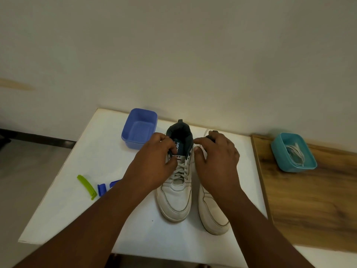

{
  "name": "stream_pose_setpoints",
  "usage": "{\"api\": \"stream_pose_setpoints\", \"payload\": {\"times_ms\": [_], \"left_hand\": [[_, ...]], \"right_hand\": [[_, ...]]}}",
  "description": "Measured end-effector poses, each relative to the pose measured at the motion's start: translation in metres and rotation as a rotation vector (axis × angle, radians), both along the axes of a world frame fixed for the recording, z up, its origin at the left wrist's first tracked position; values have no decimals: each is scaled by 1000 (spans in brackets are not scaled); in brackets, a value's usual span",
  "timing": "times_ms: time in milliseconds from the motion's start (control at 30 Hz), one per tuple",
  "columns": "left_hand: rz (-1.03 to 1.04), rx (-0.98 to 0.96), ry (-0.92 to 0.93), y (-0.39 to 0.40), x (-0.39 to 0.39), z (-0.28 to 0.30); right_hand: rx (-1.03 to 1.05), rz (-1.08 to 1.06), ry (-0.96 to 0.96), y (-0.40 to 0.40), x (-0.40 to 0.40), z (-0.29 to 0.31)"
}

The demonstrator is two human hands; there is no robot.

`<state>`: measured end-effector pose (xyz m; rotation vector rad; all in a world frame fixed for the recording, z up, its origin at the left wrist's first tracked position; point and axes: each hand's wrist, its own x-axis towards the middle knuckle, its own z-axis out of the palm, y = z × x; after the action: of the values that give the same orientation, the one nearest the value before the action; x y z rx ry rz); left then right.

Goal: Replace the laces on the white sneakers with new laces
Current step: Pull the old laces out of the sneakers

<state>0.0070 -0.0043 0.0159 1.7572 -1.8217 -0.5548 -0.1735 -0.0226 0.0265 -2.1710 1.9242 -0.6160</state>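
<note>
Two white sneakers stand side by side on a white table (77,209), toes toward me. The left sneaker (174,198) has a dark lining and white laces (180,171) crossed through its lower eyelets. My left hand (154,163) pinches the lace at the shoe's upper left eyelets. My right hand (214,161) covers the top of the right sneaker (211,215), fingers curled near the left shoe's upper right eyelet; a lace loop (205,131) shows behind it. Coiled white laces (295,153) lie in a teal tub (293,151) at the right.
An empty blue tub (139,128) stands at the back left of the table. A green clip (87,186) and a blue clip (102,189) lie near the left edge. A wooden board (309,200) adjoins the table on the right. A wall rises behind.
</note>
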Motion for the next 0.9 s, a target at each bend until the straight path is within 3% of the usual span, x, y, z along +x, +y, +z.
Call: {"api": "stream_pose_setpoints", "payload": {"times_ms": [133,267,433,633,800,900], "left_hand": [[-7,15,23,-1,3,-1],[-17,13,35,-2,4,0],[-62,20,50,-3,8,3],[-41,-6,45,-3,9,1],[-52,23,46,-6,5,2],[-52,17,75,-6,8,2]], "right_hand": [[100,171,-64,2,6,-5],[124,295,-7,8,17,-11],[105,270,42,8,22,-22],[-59,48,47,6,6,-11],[113,283,91,9,16,-17],[127,299,29,8,20,-20]]}}
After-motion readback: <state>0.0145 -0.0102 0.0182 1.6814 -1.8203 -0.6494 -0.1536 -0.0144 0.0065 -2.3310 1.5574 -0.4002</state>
